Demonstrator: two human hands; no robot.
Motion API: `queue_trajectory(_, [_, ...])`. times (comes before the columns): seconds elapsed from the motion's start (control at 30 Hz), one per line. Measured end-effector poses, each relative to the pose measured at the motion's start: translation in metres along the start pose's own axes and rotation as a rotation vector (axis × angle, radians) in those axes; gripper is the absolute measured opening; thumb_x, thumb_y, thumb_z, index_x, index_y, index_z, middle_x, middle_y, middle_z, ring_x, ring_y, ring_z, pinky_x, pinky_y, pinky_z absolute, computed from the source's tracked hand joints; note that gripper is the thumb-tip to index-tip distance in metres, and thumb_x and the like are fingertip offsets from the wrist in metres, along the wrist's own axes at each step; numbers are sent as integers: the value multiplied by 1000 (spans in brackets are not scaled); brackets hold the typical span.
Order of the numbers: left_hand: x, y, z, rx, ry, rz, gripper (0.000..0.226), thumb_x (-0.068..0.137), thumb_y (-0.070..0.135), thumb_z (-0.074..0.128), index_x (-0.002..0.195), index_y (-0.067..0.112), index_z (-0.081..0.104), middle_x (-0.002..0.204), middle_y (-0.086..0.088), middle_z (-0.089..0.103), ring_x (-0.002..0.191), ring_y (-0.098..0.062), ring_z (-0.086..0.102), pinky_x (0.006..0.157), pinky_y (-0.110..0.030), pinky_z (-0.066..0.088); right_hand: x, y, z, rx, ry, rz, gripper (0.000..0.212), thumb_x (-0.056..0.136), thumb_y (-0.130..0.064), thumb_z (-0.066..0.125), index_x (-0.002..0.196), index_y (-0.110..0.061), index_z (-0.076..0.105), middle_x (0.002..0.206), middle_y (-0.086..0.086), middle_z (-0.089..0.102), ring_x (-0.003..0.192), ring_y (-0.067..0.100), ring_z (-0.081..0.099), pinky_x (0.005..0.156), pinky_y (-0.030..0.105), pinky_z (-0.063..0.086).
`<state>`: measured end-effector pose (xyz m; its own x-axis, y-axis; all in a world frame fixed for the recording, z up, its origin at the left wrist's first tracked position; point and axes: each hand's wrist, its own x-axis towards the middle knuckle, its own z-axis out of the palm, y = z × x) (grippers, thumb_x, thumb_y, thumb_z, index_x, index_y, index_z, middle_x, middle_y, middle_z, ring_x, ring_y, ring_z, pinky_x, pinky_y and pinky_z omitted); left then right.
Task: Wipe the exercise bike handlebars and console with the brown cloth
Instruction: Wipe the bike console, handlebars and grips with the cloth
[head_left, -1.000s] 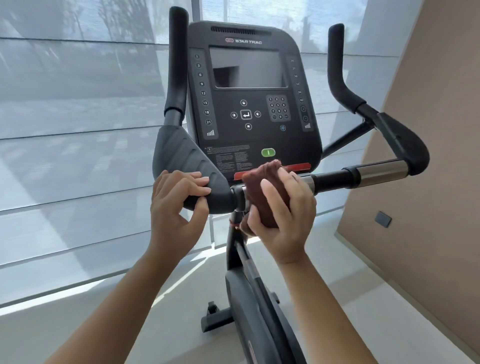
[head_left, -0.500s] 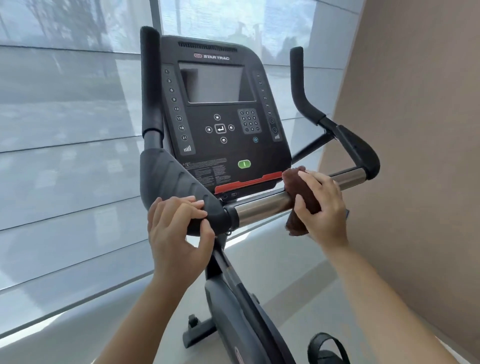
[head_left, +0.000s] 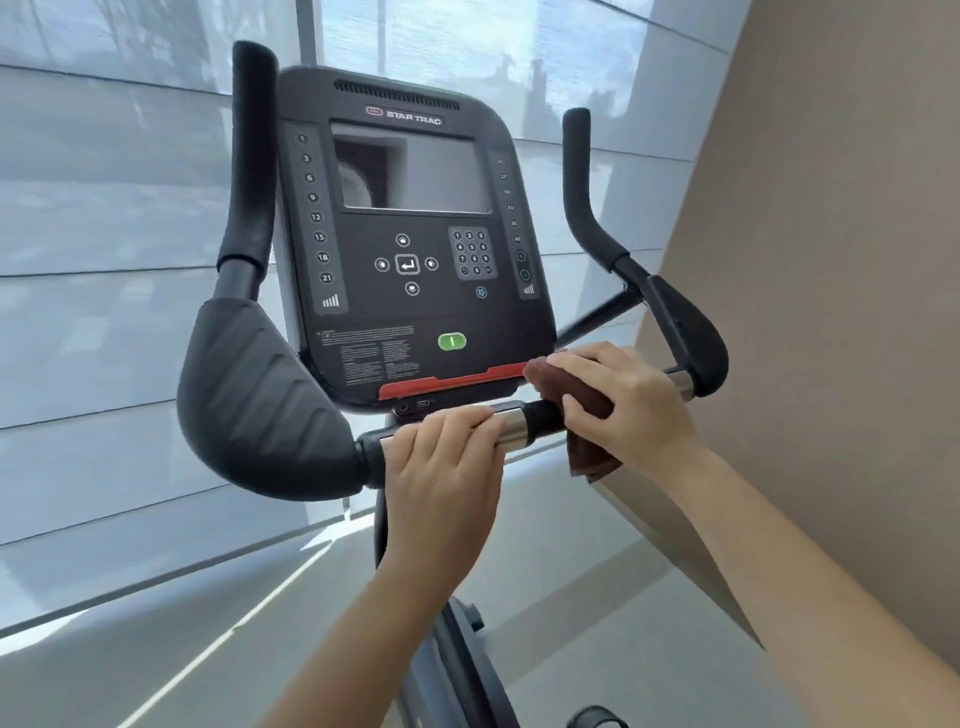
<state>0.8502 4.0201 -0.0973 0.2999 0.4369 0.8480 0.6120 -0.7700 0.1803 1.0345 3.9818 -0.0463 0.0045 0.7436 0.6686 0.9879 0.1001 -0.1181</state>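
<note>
Head view: both hands sit on the crossbar (head_left: 519, 427) of the handlebars, just below the console (head_left: 415, 249).
Change, left: the left hand (head_left: 447, 467) has left the padded left grip (head_left: 260, 400) it clasped a second ago and now sits on the steel part of the crossbar.
Change, cloth: the brown cloth (head_left: 592, 460) has come back from the far right end of the bar toward the middle.
Meaning: the crossbar seems to be getting back-and-forth passes. The padded grips, the upright horns and the console probably remain to be wiped.
Left hand pose: its fingers are curled over the top of the steel tube and grip it. The forearm rises from below, likely steadying the bike.
Right hand pose: the right hand (head_left: 634, 410) is back-up, its fingers wrapped over the cloth and clamping it round the bar. The forearm enters from the lower right.
Cloth position: it is bunched on the bar just right of the black centre sleeve, with a corner hanging beneath. Its top edge is near the console's red strip (head_left: 452, 383); whether they touch cannot be told.
</note>
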Motion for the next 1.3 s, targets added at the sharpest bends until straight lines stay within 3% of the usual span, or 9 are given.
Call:
queue_trajectory(0.17, [-1,-2,6,53,89,30,10,77,15,68,86,13,71,86,0,70,77,-23,64,73,-29,33,8,-19,13,88,-41,-8,37,80,-29,51,115,-23,63,108,-3,64,94,19,55,82,30,47])
queue_trajectory(0.4, [0,0,5,60,121,27,17,84,20,55,86,14,71,87,1,70,82,-17,55,74,-29,34,17,0,3,85,-146,43,31,83,-28,54,113,-33,60,98,-4,61,91,19,53,77,35,48])
queue_trajectory(0.57, [1,2,5,72,125,20,17,85,21,56,84,14,71,84,1,69,76,-21,60,71,-30,34,26,-19,14,141,-157,100,28,82,-33,51,107,-36,62,95,-3,62,88,20,55,75,32,45])
queue_trajectory(0.73, [2,3,6,61,117,1,11,83,18,60,85,18,71,84,3,68,75,-19,59,70,-30,35,13,-26,30,206,111,68,41,77,-38,43,110,-28,64,94,-2,64,83,21,56,72,32,48])
queue_trajectory(0.9, [3,4,4,60,72,-35,10,80,17,61,82,13,70,79,-1,67,73,-23,60,71,-30,35,-21,0,67,49,683,2,28,82,-19,55,108,-12,65,104,16,67,91,33,61,79,41,51])
queue_trajectory(0.97, [4,4,3,56,58,-44,10,79,16,62,82,12,70,79,-1,66,74,-24,60,71,-30,36,-22,-6,90,66,896,55,26,82,-15,55,107,-10,60,105,23,64,94,38,60,82,47,50])
queue_trajectory(1.07, [4,5,2,59,47,-41,7,79,15,64,82,13,70,80,-1,67,74,-23,60,71,-30,36,-15,-39,118,240,1128,233,29,79,-11,55,108,-10,58,114,19,59,103,38,55,89,50,46])
queue_trajectory(1.17, [3,4,1,32,55,-40,10,80,17,61,83,15,70,81,1,66,76,-21,59,74,-29,35,-14,-65,132,389,1176,332,32,80,-14,52,112,-17,55,118,16,51,108,38,50,93,51,44])
queue_trajectory(1.3, [3,5,1,60,34,-41,11,78,14,63,86,13,70,84,0,67,78,-22,58,76,-27,33,-23,-26,129,157,1135,173,23,87,-20,52,108,-11,54,115,18,50,108,37,49,98,43,43])
